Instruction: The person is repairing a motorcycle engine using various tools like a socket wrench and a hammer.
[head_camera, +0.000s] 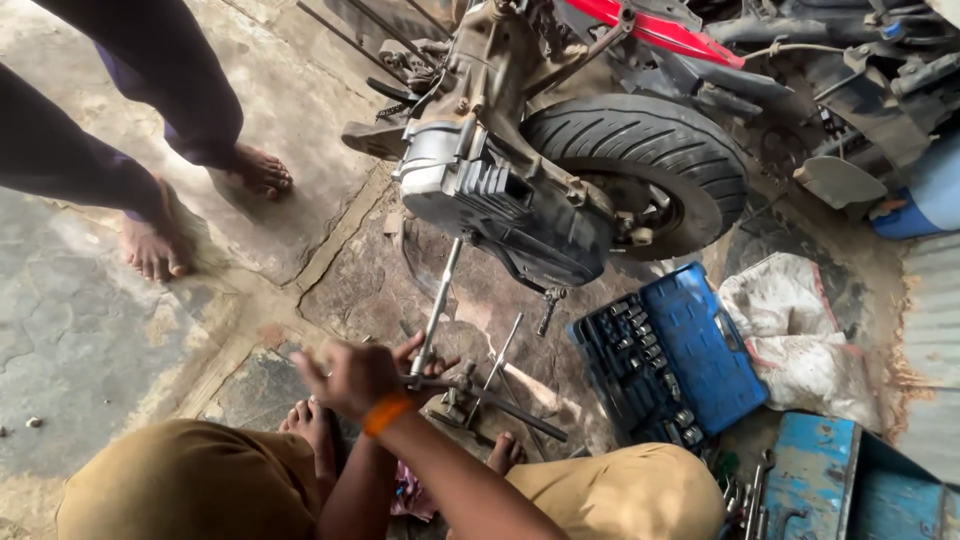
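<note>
Both my hands (372, 372) grip the long socket wrench (437, 305) (set into the engine casing (500, 205)); next move, I judge, needs steady turning force.

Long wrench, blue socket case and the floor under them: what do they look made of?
Wrench: apparently bare steel, a grey shaft with bright glints, held by both hands, the left hand and the right hand. Socket case: probably moulded plastic, matte blue with shaped recesses holding metal sockets. Floor: rough stone or concrete slabs, cracked and stained.
</note>
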